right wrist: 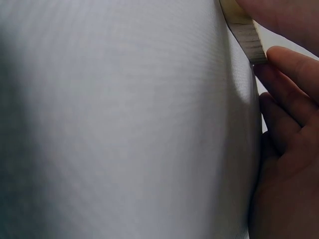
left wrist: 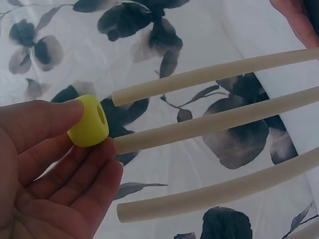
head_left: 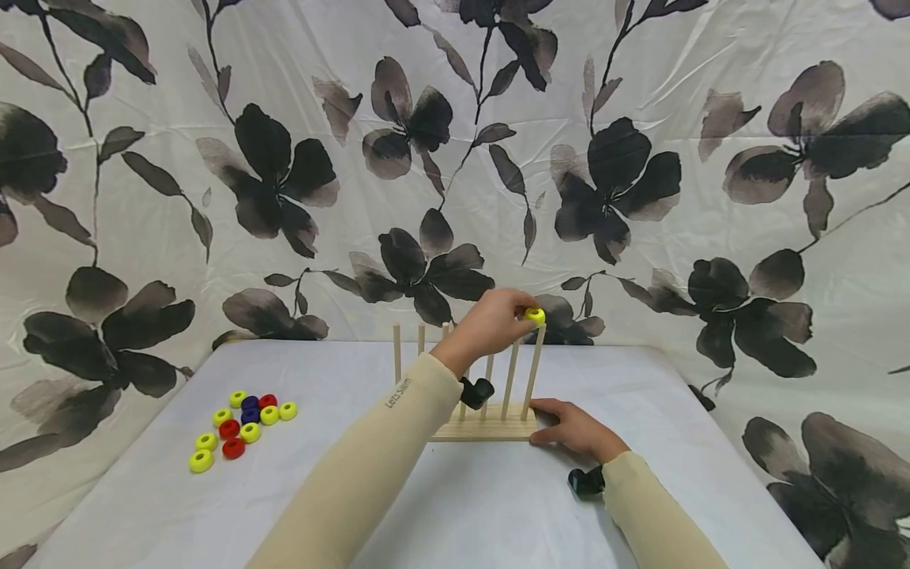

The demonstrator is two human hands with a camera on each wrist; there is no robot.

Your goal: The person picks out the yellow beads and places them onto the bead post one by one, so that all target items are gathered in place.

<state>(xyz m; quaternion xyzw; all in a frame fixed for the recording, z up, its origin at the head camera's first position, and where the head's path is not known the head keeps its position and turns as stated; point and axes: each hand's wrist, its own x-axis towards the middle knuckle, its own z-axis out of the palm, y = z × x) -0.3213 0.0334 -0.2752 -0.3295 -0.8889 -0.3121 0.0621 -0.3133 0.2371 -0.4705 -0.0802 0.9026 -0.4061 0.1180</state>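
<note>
The yellow ring (head_left: pixel 535 316) sits right at the tip of the nearest right-hand peg (head_left: pixel 532 371) of the wooden peg rack (head_left: pixel 486 431), pinched between the thumb and fingertips of the left hand (head_left: pixel 490 324). From the left wrist view the ring's hole faces the peg ends, just beside one tip — whether it touches the wood I cannot tell.

The right hand (head_left: pixel 572 428) rests at the rack's right end, fingers curled against the edge of the wooden base and pressing on it, palm down on the white table (head_left: pixel 455 506).

Well to the left of the rack lies a loose cluster of rings (head_left: pixel 242 427) — yellow, red and blue — flat on the table. Behind the rack hangs a white cloth with dark flowers (head_left: pixel 426 158). Both forearms wear cream sleeves (head_left: pixel 370 474).
</note>
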